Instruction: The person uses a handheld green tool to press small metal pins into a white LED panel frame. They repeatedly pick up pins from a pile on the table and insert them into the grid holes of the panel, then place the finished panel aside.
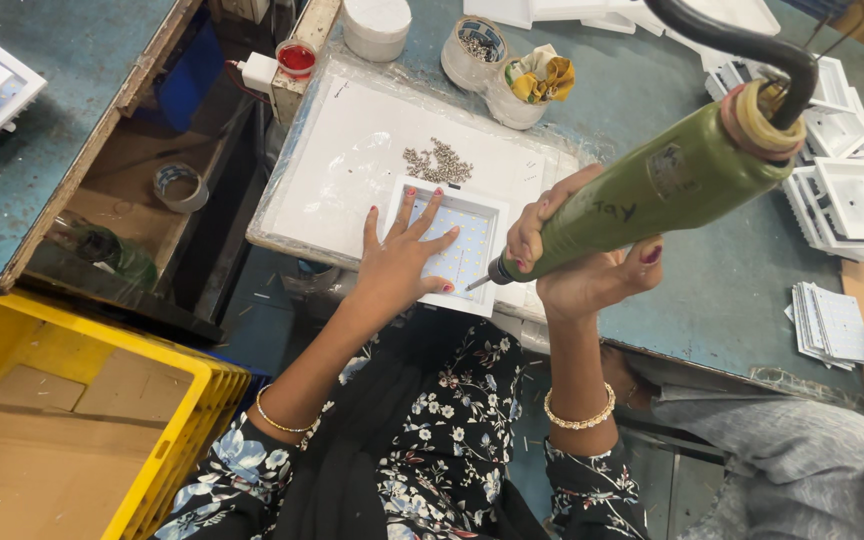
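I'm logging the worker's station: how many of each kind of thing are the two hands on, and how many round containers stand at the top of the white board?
Green power screwdriver, in right hand: 1
White square light panel, under left hand: 1
Round containers: 3
Total: 5

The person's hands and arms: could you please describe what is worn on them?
Left hand and right hand both have dark red nail polish. Each wrist carries a thin gold-coloured bangle; the right one looks beaded. Short dark sleeves have a white and blue flower print.
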